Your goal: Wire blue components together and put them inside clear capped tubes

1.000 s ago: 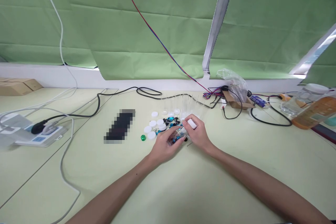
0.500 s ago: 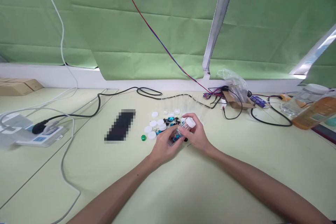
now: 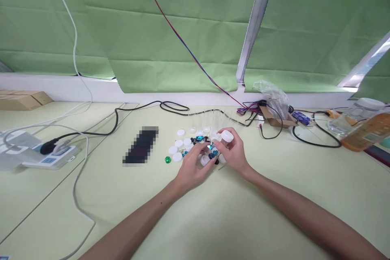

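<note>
My right hand is closed around a small clear jar with a white lid, tilted with the lid to the upper right. Dark and blue parts show at its lower end; whether all lie inside it I cannot tell. Beside that end, my left hand has its thumb and fingers apart, with a white cap visible between them. Behind the hands lies a pile of blue and black small parts. White caps and a green knob-like part lie to the left.
Clear upright containers stand behind the pile. A pixelated dark rectangle is on the left. A power strip with cables lies farther left. On the right are a small cardboard box, wires and an orange bottle.
My right hand has moved slightly right with the jar. The fingers of my left hand have spread away from the jar, uncovering a white cap between them.
</note>
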The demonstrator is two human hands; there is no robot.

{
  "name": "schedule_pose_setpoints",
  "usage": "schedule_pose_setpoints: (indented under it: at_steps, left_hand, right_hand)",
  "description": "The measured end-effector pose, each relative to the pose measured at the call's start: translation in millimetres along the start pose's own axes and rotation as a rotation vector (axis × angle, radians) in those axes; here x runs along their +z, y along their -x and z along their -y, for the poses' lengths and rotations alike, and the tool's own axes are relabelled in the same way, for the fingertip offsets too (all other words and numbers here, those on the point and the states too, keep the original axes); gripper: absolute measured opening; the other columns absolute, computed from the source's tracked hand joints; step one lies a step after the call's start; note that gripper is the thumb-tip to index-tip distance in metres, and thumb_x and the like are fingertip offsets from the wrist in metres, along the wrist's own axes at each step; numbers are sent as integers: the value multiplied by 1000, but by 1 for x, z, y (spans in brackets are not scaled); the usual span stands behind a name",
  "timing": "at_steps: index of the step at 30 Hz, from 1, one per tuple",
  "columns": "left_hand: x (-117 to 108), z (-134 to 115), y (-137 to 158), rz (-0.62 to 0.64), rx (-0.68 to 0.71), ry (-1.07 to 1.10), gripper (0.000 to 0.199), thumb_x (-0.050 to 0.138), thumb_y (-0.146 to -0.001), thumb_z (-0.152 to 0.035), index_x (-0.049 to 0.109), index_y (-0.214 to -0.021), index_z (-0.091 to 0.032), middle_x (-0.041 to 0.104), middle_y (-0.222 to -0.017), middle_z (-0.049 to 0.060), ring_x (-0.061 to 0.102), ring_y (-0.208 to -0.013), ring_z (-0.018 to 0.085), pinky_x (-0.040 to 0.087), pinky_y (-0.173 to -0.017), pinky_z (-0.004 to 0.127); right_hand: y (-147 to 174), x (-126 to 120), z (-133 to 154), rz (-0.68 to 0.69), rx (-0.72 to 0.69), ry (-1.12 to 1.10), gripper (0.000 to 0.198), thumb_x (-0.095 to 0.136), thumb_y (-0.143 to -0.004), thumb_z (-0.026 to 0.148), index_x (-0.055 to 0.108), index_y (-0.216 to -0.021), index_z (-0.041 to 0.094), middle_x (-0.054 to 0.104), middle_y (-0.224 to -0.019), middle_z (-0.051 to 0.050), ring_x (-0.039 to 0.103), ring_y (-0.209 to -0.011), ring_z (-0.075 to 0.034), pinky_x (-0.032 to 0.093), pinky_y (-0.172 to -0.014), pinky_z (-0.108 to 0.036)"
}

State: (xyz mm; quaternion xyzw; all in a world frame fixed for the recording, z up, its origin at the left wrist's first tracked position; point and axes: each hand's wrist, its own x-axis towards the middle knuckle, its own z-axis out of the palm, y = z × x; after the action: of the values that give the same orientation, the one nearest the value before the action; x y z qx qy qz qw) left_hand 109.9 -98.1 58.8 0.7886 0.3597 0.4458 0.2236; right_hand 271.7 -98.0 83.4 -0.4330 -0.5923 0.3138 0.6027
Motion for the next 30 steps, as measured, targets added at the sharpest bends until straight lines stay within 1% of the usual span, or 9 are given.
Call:
schedule_pose_setpoints:
  at_steps: [3, 8, 13, 18, 23, 26, 30]
  left_hand:
    - [-1, 1, 1, 18, 0, -24, 38, 62, -85, -31, 53, -120, -21, 65, -106, 8, 62, -96, 21, 49, -86, 35]
    - [0, 5, 2, 53, -24, -64, 42, 63, -84, -33, 51, -122, -21, 64, -109, 8, 61, -102, 23, 48, -88, 37]
    - [1, 6, 2, 84, -32, -88, 40, 62, -84, -33, 52, -122, -22, 64, -105, 7, 61, -98, 22, 49, -84, 36]
    - [2, 9, 2, 86, -21, -93, 37, 60, -87, -35, 53, -121, -22, 65, -106, 7, 62, -95, 21, 49, -82, 34]
    - [1, 9, 3, 74, -38, -101, 35, 57, -89, -35, 55, -121, -21, 68, -106, 7, 64, -94, 21, 51, -81, 33]
    - [2, 8, 2, 42, -69, -102, 38, 59, -88, -38, 57, -122, -20, 69, -103, 8, 66, -89, 21, 52, -75, 32]
    - [2, 7, 2, 12, -159, -50, 43, 60, -86, -40, 58, -124, -19, 71, -101, 8, 67, -82, 20, 53, -63, 27]
  right_hand:
    - [-3, -2, 3, -43, -17, 4, 26, 66, -81, 38, 51, -96, 23, 44, -65, 6, 41, -55, -12, 37, -52, -25]
    - [-5, -2, 5, -61, -22, 2, 26, 65, -81, 39, 51, -95, 22, 46, -66, 6, 41, -55, -11, 37, -52, -24]
    - [-5, -2, 5, -62, -40, -18, 26, 67, -80, 38, 52, -95, 22, 44, -63, 7, 40, -55, -11, 36, -51, -23]
    - [-6, -3, 4, -65, -59, -34, 26, 68, -80, 36, 53, -95, 22, 45, -64, 6, 40, -55, -10, 36, -51, -23]
    - [-6, -2, 4, -55, -40, -47, 28, 69, -81, 37, 52, -97, 22, 44, -67, 6, 40, -56, -10, 37, -52, -23]
    - [-5, 0, 1, -13, 12, -86, 32, 69, -80, 40, 49, -98, 23, 46, -73, 6, 41, -54, -8, 38, -50, -22]
    - [-3, 3, -5, 127, 131, -123, 37, 68, -80, 45, 50, -104, 23, 50, -81, 4, 43, -49, -6, 37, -45, -21]
